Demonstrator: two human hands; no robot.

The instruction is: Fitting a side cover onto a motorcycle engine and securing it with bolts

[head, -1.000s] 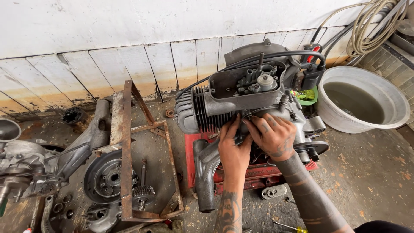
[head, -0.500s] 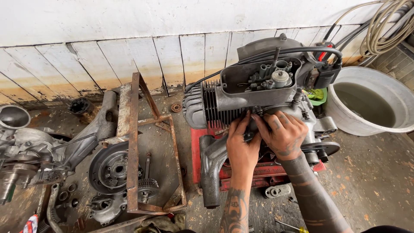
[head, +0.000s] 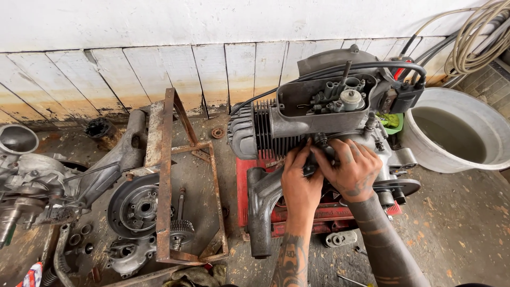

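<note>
Hands meet at the middle of a small grey engine [head: 319,114] that sits on a red stand [head: 297,212] on the concrete floor [head: 457,223], close to a white plank wall [head: 212,69]. Both forearms rise from the bottom edge, the left hand [head: 300,183] nearly straight up with knuckles toward the camera, the right hand [head: 350,170] angled in from the lower right with its back showing. Fingers of both curl around a small dark part [head: 319,154] on the engine's side; each hand is clenched on it, though what the part is cannot be told. The engine lies with its long axis left to right: the finned cylinder [head: 260,130] points left, the open housing on top faces up, and a curved grey pipe [head: 263,212] drops from the left side toward the camera. Just right of the engine stands a white tub [head: 478,122] of cloudy water. Well left lie a rusty metal frame [head: 164,175] and a round toothed wheel [head: 135,207].
</note>
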